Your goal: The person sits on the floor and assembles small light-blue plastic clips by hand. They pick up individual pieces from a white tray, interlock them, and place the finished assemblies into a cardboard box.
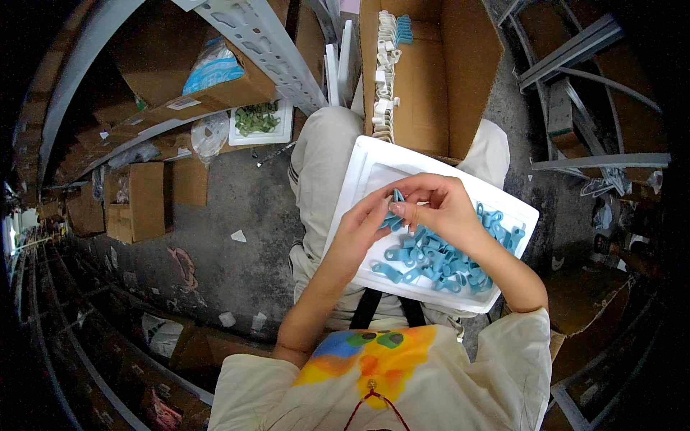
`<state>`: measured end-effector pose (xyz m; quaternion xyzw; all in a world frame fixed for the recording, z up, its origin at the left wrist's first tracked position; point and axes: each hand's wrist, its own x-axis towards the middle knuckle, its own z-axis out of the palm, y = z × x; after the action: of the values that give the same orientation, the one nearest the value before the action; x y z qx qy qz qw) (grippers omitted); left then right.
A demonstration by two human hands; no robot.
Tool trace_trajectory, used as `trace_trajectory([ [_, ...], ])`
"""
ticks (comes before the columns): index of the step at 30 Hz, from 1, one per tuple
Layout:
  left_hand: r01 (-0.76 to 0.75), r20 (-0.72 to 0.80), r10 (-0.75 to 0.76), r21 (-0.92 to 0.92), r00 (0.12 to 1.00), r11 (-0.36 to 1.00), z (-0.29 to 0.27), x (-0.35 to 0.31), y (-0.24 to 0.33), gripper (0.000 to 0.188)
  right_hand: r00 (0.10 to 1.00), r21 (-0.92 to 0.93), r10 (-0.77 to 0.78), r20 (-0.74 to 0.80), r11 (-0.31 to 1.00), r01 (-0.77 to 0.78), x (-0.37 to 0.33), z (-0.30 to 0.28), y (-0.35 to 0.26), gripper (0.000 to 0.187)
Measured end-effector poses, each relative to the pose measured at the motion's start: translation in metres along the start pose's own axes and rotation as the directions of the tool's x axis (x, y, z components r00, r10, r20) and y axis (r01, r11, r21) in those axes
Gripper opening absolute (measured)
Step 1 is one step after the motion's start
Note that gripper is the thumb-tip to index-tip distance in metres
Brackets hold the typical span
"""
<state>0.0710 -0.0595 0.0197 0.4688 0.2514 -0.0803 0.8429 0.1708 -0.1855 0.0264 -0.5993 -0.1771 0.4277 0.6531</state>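
White tray [359,169] across my lap, a loose heap of blue pieces [435,260] toward its right. Above it my left hand [359,225] and right hand [443,206] meet, fingers pinching blue plastic [394,207]. Just beyond: open cardboard box [474,65], white pieces [386,65] lined along its left side.

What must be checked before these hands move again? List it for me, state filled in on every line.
1. Held blue piece gripped: ok, fingers of the left hand and right hand meet on it.
2. Only one piece between the fingers: cannot tell, they partly cover it.
3. Loose blue pieces inside the white tray: ok, heaped mostly toward its right and near side.
4. Tray level: cannot tell from above.
5. Cardboard box open: ok, its inside is in view.
6. White pieces in the box neatly aligned: not ok, some jut out.
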Motion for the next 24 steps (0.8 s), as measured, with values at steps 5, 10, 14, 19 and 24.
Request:
trace_trajectory([
  [5,-0.138,0.086,0.124,0.171,0.988,0.976,-0.007,-0.001,0.000,0.040,1.000,0.036,0.006,-0.013,0.999,-0.006,0.004,-0.001,-0.002,0.022],
  [10,-0.084,0.081,0.070,0.178,0.994,0.980,-0.009,-0.001,0.010,0.040,0.999,0.124,0.004,-0.039,0.992,0.001,0.006,-0.005,-0.001,0.022],
  [14,-0.065,0.097,0.051,0.148,0.994,0.987,-0.009,-0.001,0.016,0.042,0.989,0.048,-0.096,-0.111,0.994,0.102,0.003,-0.011,-0.010,0.022],
  [19,-0.064,0.105,0.050,0.132,0.993,0.989,-0.005,-0.002,0.022,0.042,0.853,-0.436,-0.514,-0.094,0.791,0.429,-0.003,-0.014,-0.012,0.019],
  [24,-0.057,0.099,0.044,0.140,0.994,0.988,-0.004,-0.002,0.023,0.040,0.730,-0.677,-0.677,0.097,0.493,0.547,-0.005,-0.010,-0.019,0.024],
])
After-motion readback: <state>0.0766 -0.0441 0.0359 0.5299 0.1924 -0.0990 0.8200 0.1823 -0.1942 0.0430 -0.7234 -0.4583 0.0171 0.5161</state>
